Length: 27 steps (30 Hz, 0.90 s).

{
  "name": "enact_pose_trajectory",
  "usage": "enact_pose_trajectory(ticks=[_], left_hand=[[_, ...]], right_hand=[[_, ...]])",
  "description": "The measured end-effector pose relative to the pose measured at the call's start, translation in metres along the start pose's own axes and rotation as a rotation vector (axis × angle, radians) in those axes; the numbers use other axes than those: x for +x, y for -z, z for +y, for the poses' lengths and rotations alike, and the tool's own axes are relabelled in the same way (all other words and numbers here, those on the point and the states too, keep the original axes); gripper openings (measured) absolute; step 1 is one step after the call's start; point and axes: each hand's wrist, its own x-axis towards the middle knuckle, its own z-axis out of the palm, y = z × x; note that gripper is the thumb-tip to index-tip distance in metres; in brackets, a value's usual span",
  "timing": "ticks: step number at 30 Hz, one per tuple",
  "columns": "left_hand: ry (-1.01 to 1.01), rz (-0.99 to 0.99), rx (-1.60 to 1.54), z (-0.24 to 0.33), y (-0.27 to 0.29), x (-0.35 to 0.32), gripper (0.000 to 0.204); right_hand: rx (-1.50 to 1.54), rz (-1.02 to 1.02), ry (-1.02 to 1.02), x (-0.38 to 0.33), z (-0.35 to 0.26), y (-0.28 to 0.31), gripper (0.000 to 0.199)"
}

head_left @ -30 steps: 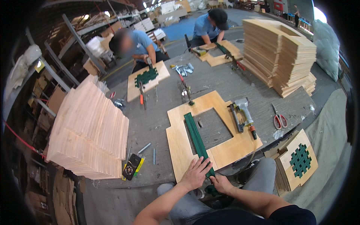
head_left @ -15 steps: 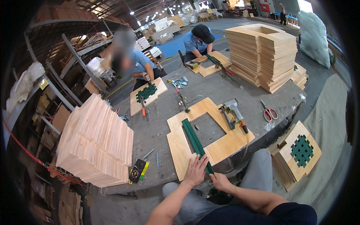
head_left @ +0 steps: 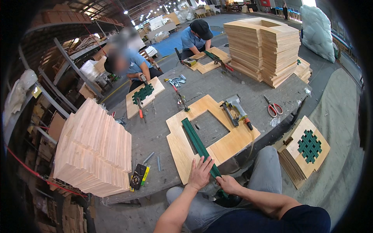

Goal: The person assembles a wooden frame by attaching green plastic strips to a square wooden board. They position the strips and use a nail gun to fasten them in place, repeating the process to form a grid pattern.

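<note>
A wooden panel with a cut-out opening lies on the grey worktable before me. Green webbing runs along the left side of its opening, from the far edge to the near edge. My left hand rests flat on the near part of this strap with fingers spread. Just beyond the panel's near edge, my right hand is closed round the webbing, whose tail hangs toward my lap. A pneumatic staple gun lies on the panel's right side. At the far left edge of the panel is a red-handled clamp.
Tall stacks of wooden panels stand at left and far right. Red-handled scissors and a tape measure lie on the table. A woven-webbing panel tops a pile beside my knee. Two people work across the table.
The whole view has shifted slightly, moving the table and stacks up and left. My hands keep their places on the webbing, the left with fingers a little more spread.
</note>
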Motion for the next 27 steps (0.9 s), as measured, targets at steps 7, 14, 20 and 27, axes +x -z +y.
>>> enact_pose_trajectory(ticks=[7,14,20,27], left_hand=[[-0.023,0.021,0.029,-0.004,-0.003,0.001,0.066],[-0.039,0.063,0.053,-0.005,-0.010,-0.003,0.062],[-0.039,0.097,0.064,-0.006,-0.013,-0.005,0.060],[-0.051,0.125,0.042,-0.004,-0.014,-0.005,0.058]], right_hand=[[0.017,-0.036,-0.065,-0.004,-0.006,0.003,0.050],[0.014,-0.045,-0.051,-0.010,-0.010,0.005,0.048],[0.036,-0.064,-0.119,-0.013,-0.015,0.006,0.048],[0.054,-0.057,-0.148,-0.014,-0.006,0.003,0.047]])
